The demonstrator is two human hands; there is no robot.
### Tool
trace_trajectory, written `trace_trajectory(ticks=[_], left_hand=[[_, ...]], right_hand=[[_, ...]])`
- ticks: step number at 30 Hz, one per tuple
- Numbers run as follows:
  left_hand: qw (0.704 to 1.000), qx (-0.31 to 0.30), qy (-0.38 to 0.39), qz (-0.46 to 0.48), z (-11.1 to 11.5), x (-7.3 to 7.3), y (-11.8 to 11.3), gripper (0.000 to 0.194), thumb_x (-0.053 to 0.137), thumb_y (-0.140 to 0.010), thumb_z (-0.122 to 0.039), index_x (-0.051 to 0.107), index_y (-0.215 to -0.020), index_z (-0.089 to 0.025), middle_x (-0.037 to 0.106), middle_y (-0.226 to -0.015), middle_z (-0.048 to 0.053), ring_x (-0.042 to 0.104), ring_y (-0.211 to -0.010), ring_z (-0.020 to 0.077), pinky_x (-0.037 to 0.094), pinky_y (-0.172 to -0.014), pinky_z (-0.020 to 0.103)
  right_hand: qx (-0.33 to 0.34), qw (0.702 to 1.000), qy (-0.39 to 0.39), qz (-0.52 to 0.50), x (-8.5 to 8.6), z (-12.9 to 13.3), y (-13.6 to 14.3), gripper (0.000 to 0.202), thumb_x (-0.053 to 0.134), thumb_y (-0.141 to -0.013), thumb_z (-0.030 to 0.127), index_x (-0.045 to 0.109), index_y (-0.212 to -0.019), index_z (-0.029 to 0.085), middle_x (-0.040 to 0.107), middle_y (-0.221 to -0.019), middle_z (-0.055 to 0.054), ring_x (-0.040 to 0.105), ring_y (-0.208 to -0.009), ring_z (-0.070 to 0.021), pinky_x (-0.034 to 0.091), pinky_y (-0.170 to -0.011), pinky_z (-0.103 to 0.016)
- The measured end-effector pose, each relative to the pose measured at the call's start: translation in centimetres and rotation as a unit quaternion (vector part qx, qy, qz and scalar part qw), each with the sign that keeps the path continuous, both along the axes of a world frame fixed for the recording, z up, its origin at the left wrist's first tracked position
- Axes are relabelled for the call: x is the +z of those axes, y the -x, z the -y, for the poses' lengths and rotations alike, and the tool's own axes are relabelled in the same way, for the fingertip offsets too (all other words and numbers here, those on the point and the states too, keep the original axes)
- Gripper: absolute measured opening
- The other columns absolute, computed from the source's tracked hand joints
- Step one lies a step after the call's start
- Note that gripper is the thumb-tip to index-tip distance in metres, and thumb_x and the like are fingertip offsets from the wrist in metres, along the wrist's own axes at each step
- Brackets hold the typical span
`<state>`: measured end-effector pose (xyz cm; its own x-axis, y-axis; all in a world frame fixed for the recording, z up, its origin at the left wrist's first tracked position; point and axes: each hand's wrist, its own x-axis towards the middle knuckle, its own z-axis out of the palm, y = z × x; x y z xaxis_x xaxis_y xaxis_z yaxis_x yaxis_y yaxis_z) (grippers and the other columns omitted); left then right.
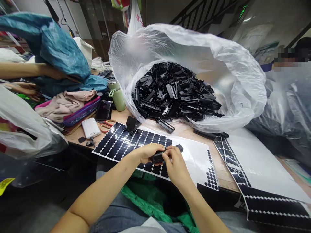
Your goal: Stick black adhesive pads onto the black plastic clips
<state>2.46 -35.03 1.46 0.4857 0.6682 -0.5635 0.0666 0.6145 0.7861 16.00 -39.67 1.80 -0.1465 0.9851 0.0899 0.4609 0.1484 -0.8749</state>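
Note:
Both of my hands meet over a white sheet of black stickers (pixel 116 139) at the table's front edge. My left hand (pixel 148 152) is closed around a small black plastic part (pixel 157 157). The fingers of my right hand (pixel 173 158) pinch at the same part from the right; a dark textured end (pixel 179 148) sticks out behind them. Exactly what the right fingertips press is hidden. Just beyond, a big clear plastic bag (pixel 247 81) lies open with a heap of similar black parts (pixel 170 90) inside. One black part (pixel 166 126) rests at its mouth.
A black piece (pixel 132 123) stands on the sheet near orange-handled scissors (pixel 107 125). Left are a white power bank (pixel 90 127), a phone (pixel 104 110) and a green bottle (pixel 117 95). More sticker sheets (pixel 267 168) lie right. Another person's arm (pixel 29 70) handles a blue bag (pixel 63 48).

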Motion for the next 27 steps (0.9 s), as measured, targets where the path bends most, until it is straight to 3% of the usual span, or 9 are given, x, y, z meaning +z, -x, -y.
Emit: trace_trajectory(ticks=[4, 7, 10, 13, 15, 18, 21, 26, 27], left_hand=[[1.000, 0.011, 0.022, 0.011, 0.0, -0.3, -0.2, 0.022, 0.057, -0.069, -0.037, 0.051, -0.069, -0.016, 0.054, -0.053, -0.001, 0.052, -0.044, 0.0115, 0.039, -0.039, 0.022], [0.999, 0.031, 0.026, -0.005, -0.1, -0.8, -0.1, 0.024, 0.054, -0.071, -0.039, 0.053, -0.071, -0.014, 0.056, -0.053, 0.001, 0.052, -0.044, 0.0116, 0.041, -0.040, 0.022], [0.999, 0.024, 0.011, -0.037, -0.4, -1.3, 0.3, 0.025, 0.051, -0.074, -0.038, 0.054, -0.074, -0.013, 0.060, -0.057, 0.004, 0.057, -0.048, 0.0139, 0.042, -0.041, 0.022], [0.999, 0.008, 0.010, -0.053, -0.9, -1.6, 0.5, 0.023, 0.052, -0.073, -0.036, 0.054, -0.076, -0.014, 0.062, -0.060, 0.005, 0.059, -0.051, 0.0154, 0.042, -0.040, 0.022], [0.998, 0.007, 0.012, -0.063, -1.2, -1.8, 0.3, 0.022, 0.052, -0.072, -0.036, 0.054, -0.075, -0.014, 0.062, -0.059, 0.004, 0.059, -0.051, 0.0154, 0.042, -0.039, 0.021], [0.997, 0.021, 0.020, -0.073, -1.1, -2.1, -0.1, 0.020, 0.051, -0.073, -0.034, 0.053, -0.073, -0.015, 0.062, -0.056, 0.004, 0.059, -0.048, 0.0151, 0.041, -0.038, 0.020], [0.999, 0.020, 0.029, -0.039, -0.6, -2.2, -0.2, 0.015, 0.048, -0.075, -0.030, 0.053, -0.069, -0.017, 0.058, -0.049, 0.003, 0.055, -0.040, 0.0141, 0.039, -0.036, 0.021], [0.998, 0.067, -0.012, -0.017, 0.2, -1.2, 1.9, 0.016, 0.048, -0.074, -0.024, 0.051, -0.059, -0.019, 0.053, -0.043, 0.001, 0.051, -0.034, 0.0150, 0.042, -0.039, 0.028], [0.997, 0.078, -0.027, -0.011, 0.5, -0.8, 2.6, 0.015, 0.048, -0.074, -0.024, 0.051, -0.061, -0.019, 0.052, -0.044, 0.000, 0.053, -0.036, 0.0158, 0.044, -0.041, 0.029]], right_hand=[[-0.028, 0.998, -0.054, 0.027, -0.9, 0.5, 0.9, 0.015, 0.041, -0.082, 0.025, 0.048, -0.070, 0.021, 0.050, -0.099, -0.009, 0.047, -0.098, -0.0235, 0.040, -0.082, -0.041], [-0.086, 0.989, -0.112, 0.050, -2.4, 0.0, 0.1, 0.012, 0.046, -0.081, 0.030, 0.049, -0.085, 0.020, 0.049, -0.108, -0.011, 0.043, -0.106, -0.0246, 0.037, -0.086, -0.041], [-0.157, 0.981, -0.085, 0.073, -4.7, -2.4, -4.2, 0.032, 0.048, -0.079, 0.037, 0.045, -0.103, 0.016, 0.051, -0.106, -0.013, 0.050, -0.093, -0.0217, 0.040, -0.081, -0.036], [-0.254, 0.943, 0.017, 0.215, -6.9, -5.6, -11.0, 0.026, 0.040, -0.081, 0.028, 0.049, -0.100, 0.013, 0.055, -0.102, -0.014, 0.053, -0.090, -0.0210, 0.039, -0.081, -0.034], [-0.283, 0.926, 0.046, 0.246, -7.6, -7.4, -14.8, 0.023, 0.041, -0.078, 0.022, 0.053, -0.095, 0.012, 0.056, -0.098, -0.016, 0.052, -0.093, -0.0233, 0.037, -0.081, -0.034], [-0.265, 0.928, 0.062, 0.254, -7.4, -9.0, -17.3, 0.013, 0.045, -0.071, 0.018, 0.057, -0.074, 0.017, 0.060, -0.085, -0.012, 0.055, -0.084, -0.0226, 0.037, -0.075, -0.032], [-0.228, 0.939, 0.062, 0.248, -7.4, -9.4, -17.8, 0.015, 0.048, -0.062, 0.016, 0.048, -0.049, 0.022, 0.058, -0.061, -0.009, 0.057, -0.068, -0.0244, 0.038, -0.066, -0.034], [-0.137, 0.954, 0.088, 0.250, -11.4, -11.3, -20.9, 0.032, 0.048, -0.058, 0.024, 0.036, -0.029, 0.029, 0.052, -0.041, -0.006, 0.055, -0.049, -0.0258, 0.039, -0.055, -0.037], [-0.151, 0.952, 0.075, 0.257, -12.0, -11.9, -21.2, 0.032, 0.049, -0.056, 0.024, 0.036, -0.027, 0.030, 0.051, -0.038, -0.006, 0.055, -0.046, -0.0258, 0.039, -0.053, -0.037]])
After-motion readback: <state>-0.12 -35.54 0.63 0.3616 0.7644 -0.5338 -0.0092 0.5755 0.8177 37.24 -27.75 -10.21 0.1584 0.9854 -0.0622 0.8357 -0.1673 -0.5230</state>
